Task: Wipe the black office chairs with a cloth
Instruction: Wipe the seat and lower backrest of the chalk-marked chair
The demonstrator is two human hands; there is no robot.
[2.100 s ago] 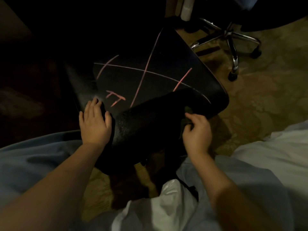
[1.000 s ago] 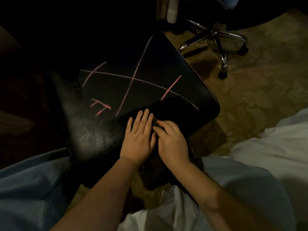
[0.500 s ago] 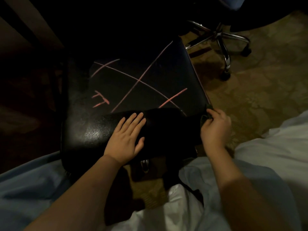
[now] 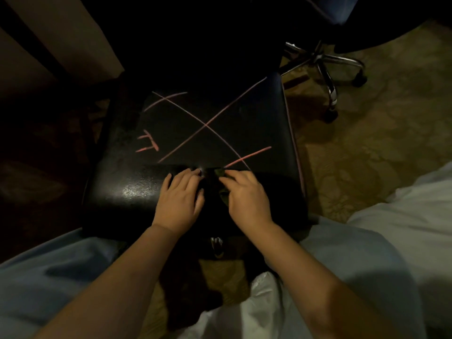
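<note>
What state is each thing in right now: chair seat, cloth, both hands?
Black chair seat: pink marks unwiped.
Cloth: dark, bunched on the seat's front edge.
Left hand: flat, fingers straight, pressing on the seat.
Right hand: fingers curled, gripping the cloth.
Second chair's chrome base: standing on carpet.

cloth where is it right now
In the head view, the cloth sits mid-way along the near edge of the black chair, held under the right hand, just right of the left hand and below the pink lines.
</note>
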